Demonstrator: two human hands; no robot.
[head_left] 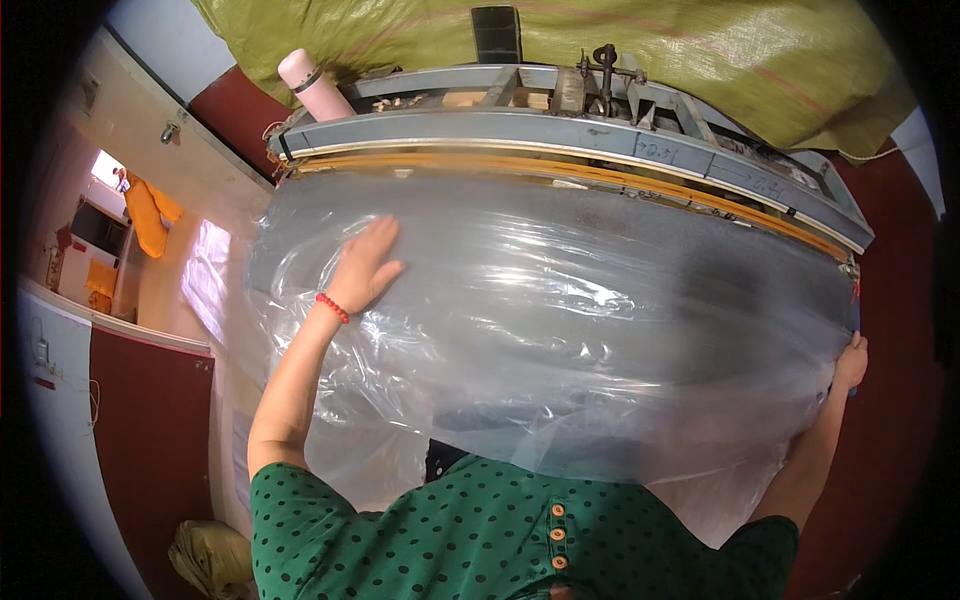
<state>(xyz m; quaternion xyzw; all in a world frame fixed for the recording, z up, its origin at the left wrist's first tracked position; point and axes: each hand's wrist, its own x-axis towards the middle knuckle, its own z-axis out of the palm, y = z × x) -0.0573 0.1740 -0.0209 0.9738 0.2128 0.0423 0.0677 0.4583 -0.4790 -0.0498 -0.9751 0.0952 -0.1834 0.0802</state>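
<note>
The clear plastic sheet (560, 320), glossy and wrinkled, lies across a grey metal machine bed (560, 135), its long axis running nine to three o'clock. The left hand (365, 265) rests flat, fingers spread, at ten o'clock; the right hand (851, 362) pinches its three o'clock edge. Behind: green tarpaulin (620, 45), pink bottle (312, 85), red floor (880, 440).

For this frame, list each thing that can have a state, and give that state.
clear plastic sheet: spread wide over the machine bed, wrinkled
left hand: open, flat on the sheet
right hand: at the sheet's right edge, grip unclear
sealing bar: sheet's far edge at it
pink bottle: upright, tilted, capped
</note>
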